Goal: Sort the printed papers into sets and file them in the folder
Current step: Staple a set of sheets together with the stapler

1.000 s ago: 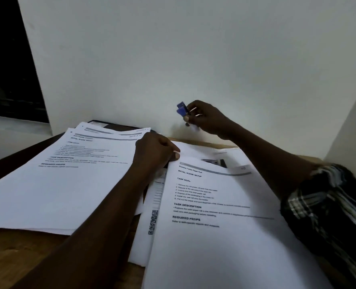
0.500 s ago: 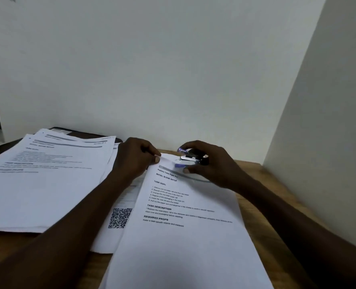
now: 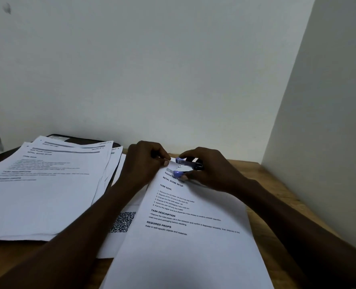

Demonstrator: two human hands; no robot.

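A set of printed papers lies tilted in front of me on the wooden table. My left hand pinches its top left corner. My right hand grips a small blue and black stapler whose jaws sit around that same corner, right next to my left thumb. A second stack of printed papers lies at the left, fanned out. A dark folder lies under that stack, with only its far edge showing.
A loose sheet with a QR code lies between the two stacks, partly under my left forearm. A white wall stands close behind the table and another white panel closes the right side. Bare wood shows at the right.
My right hand has brought the stapler down from in front of the wall to the corner of the front set. My left hand has stayed on that corner.
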